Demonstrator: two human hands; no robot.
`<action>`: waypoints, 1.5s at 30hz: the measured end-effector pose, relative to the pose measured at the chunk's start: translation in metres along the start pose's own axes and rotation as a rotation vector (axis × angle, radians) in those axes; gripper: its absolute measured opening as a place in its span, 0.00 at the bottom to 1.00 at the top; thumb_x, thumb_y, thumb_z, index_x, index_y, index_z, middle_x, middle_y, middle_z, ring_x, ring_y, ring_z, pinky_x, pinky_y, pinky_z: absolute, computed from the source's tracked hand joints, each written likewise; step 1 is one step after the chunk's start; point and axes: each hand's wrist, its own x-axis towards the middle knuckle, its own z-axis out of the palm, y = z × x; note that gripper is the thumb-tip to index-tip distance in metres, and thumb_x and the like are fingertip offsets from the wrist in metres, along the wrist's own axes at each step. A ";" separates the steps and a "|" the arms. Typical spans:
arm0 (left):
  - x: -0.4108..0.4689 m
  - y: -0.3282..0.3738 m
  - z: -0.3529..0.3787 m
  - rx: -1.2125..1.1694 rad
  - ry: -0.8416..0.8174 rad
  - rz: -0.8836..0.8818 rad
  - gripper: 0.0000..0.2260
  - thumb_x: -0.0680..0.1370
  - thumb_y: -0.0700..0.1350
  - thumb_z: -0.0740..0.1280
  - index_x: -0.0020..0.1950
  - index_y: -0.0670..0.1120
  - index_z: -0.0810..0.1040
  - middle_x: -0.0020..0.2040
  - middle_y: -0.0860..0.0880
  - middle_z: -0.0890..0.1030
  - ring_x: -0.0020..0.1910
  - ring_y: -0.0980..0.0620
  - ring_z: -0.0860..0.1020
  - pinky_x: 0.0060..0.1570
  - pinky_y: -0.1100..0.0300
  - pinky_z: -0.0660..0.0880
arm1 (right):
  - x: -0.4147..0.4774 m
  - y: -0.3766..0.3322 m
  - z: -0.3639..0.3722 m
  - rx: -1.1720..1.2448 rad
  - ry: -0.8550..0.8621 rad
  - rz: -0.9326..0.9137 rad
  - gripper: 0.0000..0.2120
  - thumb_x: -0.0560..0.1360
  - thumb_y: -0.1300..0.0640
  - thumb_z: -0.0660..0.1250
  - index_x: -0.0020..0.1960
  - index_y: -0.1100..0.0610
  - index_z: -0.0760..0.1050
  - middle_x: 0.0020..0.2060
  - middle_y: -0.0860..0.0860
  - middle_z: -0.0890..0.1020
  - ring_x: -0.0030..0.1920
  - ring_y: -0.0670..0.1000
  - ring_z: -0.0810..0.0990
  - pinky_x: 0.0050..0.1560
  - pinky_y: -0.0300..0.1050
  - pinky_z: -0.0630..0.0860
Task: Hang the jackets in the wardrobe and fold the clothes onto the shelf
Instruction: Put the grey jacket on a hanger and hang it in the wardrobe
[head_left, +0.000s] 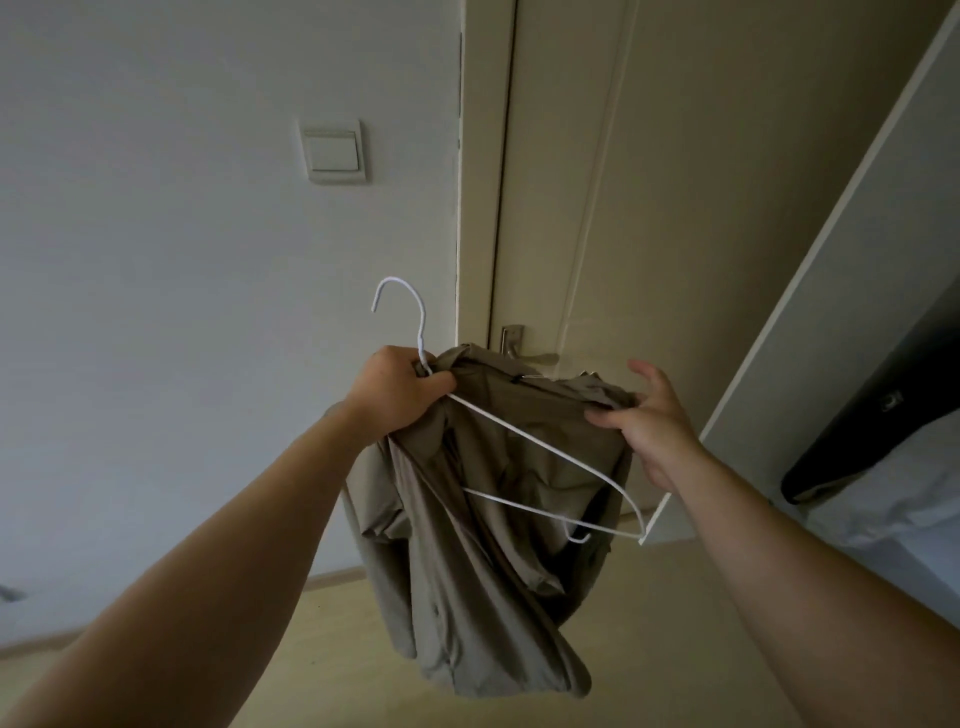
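My left hand (397, 387) has its grip clenched round the neck of a white wire hanger (524, 434) together with a bunch of the jacket (467, 545). My right hand (649, 421) pinches the jacket's far upper edge between thumb and fingers. The jacket is khaki, thin and creased, drooping in loose folds in front of the door (675, 182), above the floor. The hanger lies across its upper part, hook up. The door's handle (540, 357) shows just behind the jacket.
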 end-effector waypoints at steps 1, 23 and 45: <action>0.003 -0.004 0.001 -0.040 0.000 -0.018 0.09 0.72 0.48 0.72 0.33 0.47 0.81 0.28 0.53 0.79 0.29 0.58 0.75 0.34 0.61 0.72 | 0.001 -0.001 -0.004 -0.048 -0.077 0.012 0.45 0.63 0.69 0.80 0.72 0.42 0.66 0.60 0.53 0.77 0.58 0.54 0.79 0.62 0.53 0.78; 0.022 0.027 0.037 -0.330 -0.232 0.151 0.08 0.74 0.41 0.73 0.34 0.48 0.83 0.30 0.52 0.80 0.31 0.58 0.78 0.33 0.67 0.74 | -0.024 0.017 -0.039 0.020 -0.550 0.585 0.38 0.60 0.27 0.75 0.56 0.56 0.85 0.58 0.56 0.84 0.58 0.55 0.83 0.60 0.50 0.79; 0.000 0.075 0.050 -0.464 -0.347 0.148 0.04 0.73 0.42 0.72 0.38 0.45 0.84 0.38 0.40 0.82 0.38 0.50 0.80 0.43 0.57 0.77 | -0.049 0.022 -0.026 0.441 -0.424 0.232 0.38 0.68 0.79 0.55 0.72 0.53 0.73 0.62 0.56 0.82 0.59 0.60 0.81 0.56 0.52 0.79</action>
